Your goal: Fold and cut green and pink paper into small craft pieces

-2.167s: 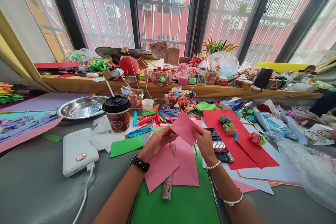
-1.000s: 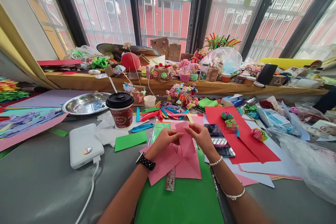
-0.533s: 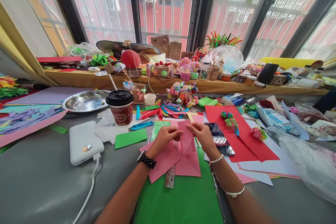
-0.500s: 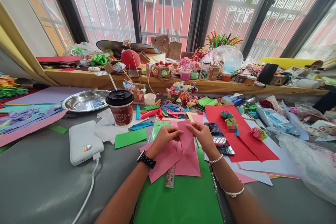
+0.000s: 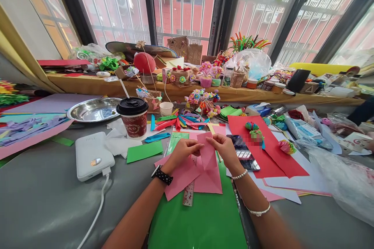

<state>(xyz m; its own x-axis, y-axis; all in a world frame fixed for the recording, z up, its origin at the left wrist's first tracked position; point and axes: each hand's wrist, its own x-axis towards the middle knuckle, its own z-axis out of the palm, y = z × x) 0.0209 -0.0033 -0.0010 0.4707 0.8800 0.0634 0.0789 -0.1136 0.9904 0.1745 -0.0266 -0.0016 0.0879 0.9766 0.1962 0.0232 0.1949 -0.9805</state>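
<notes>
Between my hands stands a small folded piece of pink paper (image 5: 208, 155). My left hand (image 5: 185, 151) pinches its left edge between thumb and forefinger. At the upper right edge, my right hand (image 5: 224, 148) pinches the same piece. Below lie larger pink paper sheets (image 5: 182, 177), one of them under my left wrist. A clear printed ruler (image 5: 188, 195) sticks out from beneath the pink paper. All of this rests on a green folder (image 5: 195, 221).
To the left are a white power bank (image 5: 95, 155) with a cable, a lidded coffee cup (image 5: 133, 120), a green paper piece (image 5: 145, 151) and a metal plate (image 5: 76, 114). On the right lie a phone (image 5: 244, 153), red paper (image 5: 271, 163) and plastic bags (image 5: 344, 186). Crafts crowd the sill.
The view has shifted slightly. Both hands keep their pinch on the pink paper, with hardly any visible movement.
</notes>
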